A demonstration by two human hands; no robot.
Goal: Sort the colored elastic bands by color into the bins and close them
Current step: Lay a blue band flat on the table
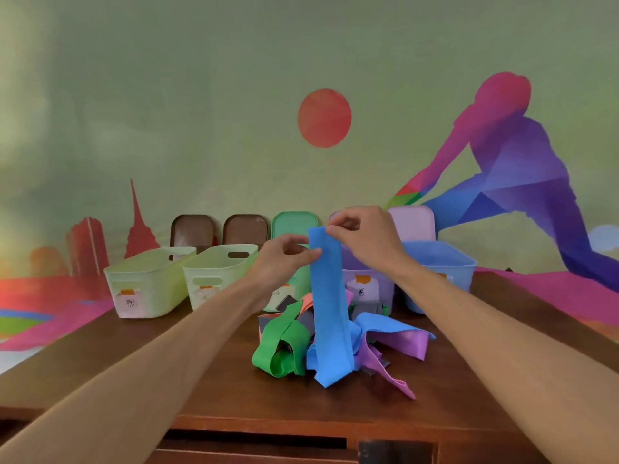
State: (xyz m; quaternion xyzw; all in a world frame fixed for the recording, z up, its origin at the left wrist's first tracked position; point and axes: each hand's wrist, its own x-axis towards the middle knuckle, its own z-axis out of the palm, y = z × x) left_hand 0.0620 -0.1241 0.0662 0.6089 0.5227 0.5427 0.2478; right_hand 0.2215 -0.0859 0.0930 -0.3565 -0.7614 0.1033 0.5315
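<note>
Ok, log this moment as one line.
left hand: pinching blue band | right hand: pinching its top | pile: unsorted | bins: open

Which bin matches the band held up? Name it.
The blue bin at the far right of the row. It alone matches the blue band pinched by both hands; the others are pale green, green and purple.

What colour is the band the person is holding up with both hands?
Bright blue band, pinched at its top by left hand and right hand; head view.
</note>
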